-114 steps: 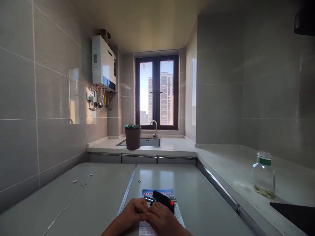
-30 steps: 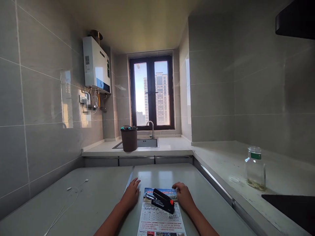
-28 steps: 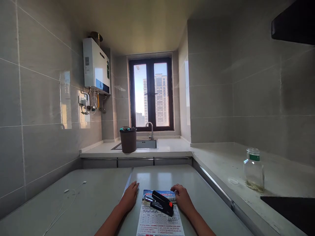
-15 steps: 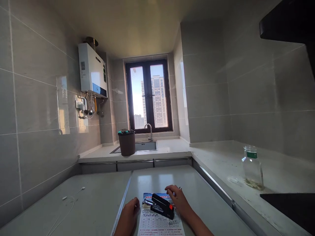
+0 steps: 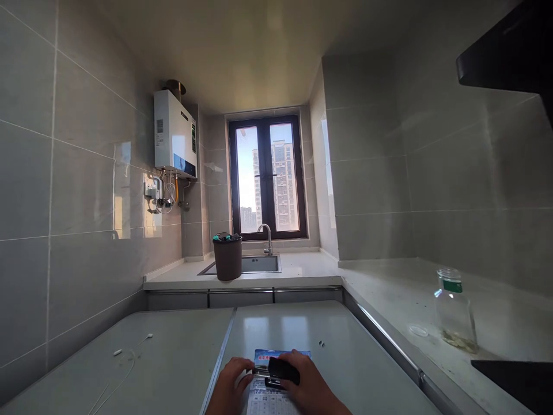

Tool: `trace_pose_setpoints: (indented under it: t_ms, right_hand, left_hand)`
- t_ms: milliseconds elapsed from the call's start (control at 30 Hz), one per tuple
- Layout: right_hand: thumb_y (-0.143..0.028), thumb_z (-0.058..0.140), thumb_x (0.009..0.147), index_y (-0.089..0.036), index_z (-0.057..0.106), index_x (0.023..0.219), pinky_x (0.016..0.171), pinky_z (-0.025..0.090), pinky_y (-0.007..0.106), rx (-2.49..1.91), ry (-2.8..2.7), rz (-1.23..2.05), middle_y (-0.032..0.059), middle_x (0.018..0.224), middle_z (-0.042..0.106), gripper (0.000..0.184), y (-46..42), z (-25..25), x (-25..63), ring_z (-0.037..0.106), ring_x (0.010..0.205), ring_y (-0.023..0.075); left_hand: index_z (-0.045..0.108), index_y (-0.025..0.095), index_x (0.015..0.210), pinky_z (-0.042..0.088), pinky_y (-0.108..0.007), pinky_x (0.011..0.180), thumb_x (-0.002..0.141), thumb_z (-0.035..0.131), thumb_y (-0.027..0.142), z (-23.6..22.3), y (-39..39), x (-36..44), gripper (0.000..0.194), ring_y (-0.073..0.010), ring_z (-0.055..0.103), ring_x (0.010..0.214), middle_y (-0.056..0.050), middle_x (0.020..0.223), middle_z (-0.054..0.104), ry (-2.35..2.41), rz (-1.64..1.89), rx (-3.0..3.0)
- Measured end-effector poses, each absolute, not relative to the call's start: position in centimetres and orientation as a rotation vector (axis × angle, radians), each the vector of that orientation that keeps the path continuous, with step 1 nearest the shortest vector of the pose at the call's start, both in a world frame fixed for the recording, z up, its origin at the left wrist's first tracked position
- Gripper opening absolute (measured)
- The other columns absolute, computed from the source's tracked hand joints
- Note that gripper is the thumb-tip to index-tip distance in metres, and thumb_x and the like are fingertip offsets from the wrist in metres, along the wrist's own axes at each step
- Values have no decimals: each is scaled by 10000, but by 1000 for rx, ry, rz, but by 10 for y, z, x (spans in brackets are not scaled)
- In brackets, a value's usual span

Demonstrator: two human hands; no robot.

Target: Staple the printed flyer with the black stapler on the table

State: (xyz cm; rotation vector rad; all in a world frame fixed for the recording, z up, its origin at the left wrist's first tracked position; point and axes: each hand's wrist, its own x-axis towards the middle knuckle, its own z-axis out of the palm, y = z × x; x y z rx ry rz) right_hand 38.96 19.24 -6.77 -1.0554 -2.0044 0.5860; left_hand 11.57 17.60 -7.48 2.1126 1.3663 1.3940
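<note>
Two hands now meet at the black stapler [image 5: 283, 370], which half a second ago lay untouched between them. It is over the top part of the printed sheet [image 5: 268, 403], near the front of the table [image 5: 367, 357]; whether it touches the paper, I cannot tell. The left hand [image 5: 233, 377] pinches the silver end of the stapler between thumb and forefinger; earlier it rested on the table, apart from the tool. The right hand [image 5: 305, 377] has moved in from beside the sheet and is closed around the black body at the other end, so the orange-red patch that showed before is covered. Neither hand is spread.

Beyond the right hand, a pair of small metal pieces [image 5: 321, 343] lies on the table; in the oldest view, two such bits lay further left, close to the table's seam [image 5: 224, 340]. On the left half, the white earphones [image 5: 118, 353] and their thin cable lie as they did.

Further out, the glass jar [image 5: 455, 317] stands upright on the right-hand counter [image 5: 389, 294], some pale matter at its bottom, the clear round lid [image 5: 418, 331] just beside it. At the back, the brown bucket [image 5: 228, 259] stands at the sink [image 5: 261, 264], left of the faucet [image 5: 268, 239].
</note>
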Motion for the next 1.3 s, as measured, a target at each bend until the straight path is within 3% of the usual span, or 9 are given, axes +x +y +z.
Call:
trace_pose_setpoints:
  t_ms: [300, 600, 867, 1133, 1300]
  right_hand:
    - [-279, 696, 770, -277, 672, 1321, 1158, 362, 456, -962, -2119, 527, 104, 1383, 639, 552, 188, -71, 388, 547, 1313, 317]
    - [-199, 687, 722, -286, 712, 1240, 1058, 441, 410, -866, -2174, 465, 85, 1245, 706, 525, 191, -73, 388, 625, 1180, 291]
    - [-239, 714, 729, -301, 681, 1304, 1124, 400, 451, -951, -2104, 499, 94, 1349, 655, 579, 193, -84, 391, 579, 1268, 318]
    - [-297, 721, 769, -292, 651, 1333, 1136, 401, 467, -920, -2085, 534, 100, 1382, 631, 569, 192, -86, 395, 555, 1300, 322]
    - [-250, 753, 720, -292, 664, 1324, 1159, 379, 479, -962, -2058, 567, 102, 1383, 633, 612, 190, -78, 396, 548, 1314, 338]
  left_hand:
    - [789, 251, 954, 538, -411, 964, 866, 690, 316, -97, 188, 113, 148, -269, 682, 992, -104, 1001, 755, 1315, 1245, 2240]
    - [810, 296, 852, 546, -407, 904, 778, 750, 422, -84, 185, 117, 158, -265, 683, 902, -91, 912, 758, 1379, 1068, 2280]
    - [822, 295, 850, 516, -379, 872, 796, 730, 463, -74, 179, 120, 199, -240, 648, 843, -78, 838, 741, 1441, 988, 2316]
    - [833, 280, 907, 536, -435, 887, 807, 739, 466, -82, 185, 112, 231, -270, 676, 878, -118, 903, 758, 1394, 1061, 2297]
    - [809, 305, 1018, 554, -420, 881, 864, 697, 450, -84, 185, 109, 239, -263, 686, 902, -110, 929, 756, 1228, 1118, 2359]
